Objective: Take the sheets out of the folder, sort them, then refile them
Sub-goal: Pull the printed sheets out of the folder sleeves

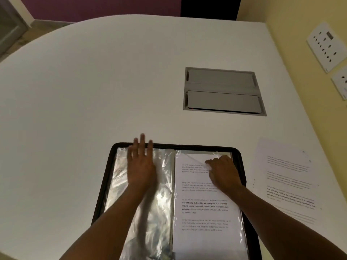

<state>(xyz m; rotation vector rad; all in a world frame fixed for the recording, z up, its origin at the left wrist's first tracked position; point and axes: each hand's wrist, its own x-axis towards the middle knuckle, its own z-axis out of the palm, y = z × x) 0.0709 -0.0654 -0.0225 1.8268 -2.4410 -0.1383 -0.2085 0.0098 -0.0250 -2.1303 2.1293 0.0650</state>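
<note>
A white rounded table (93, 81) with a grey hatch (223, 91) meets a yellow wall (293, 25) bearing sockets (327, 46).

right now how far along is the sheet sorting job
Done: some loose sheets already lie on the table right of the open folder. In hand: the left hand presses the empty sleeves flat, the right hand pinches the printed sheet at its sleeve top. Left: sorting and refiling.

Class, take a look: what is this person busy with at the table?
A person has a black folder of clear sleeves open on the white table. The left hand presses flat on the empty left sleeve; the right hand works at the top of the printed sheet in the right sleeve. A loose sheet lies to the right.
</note>
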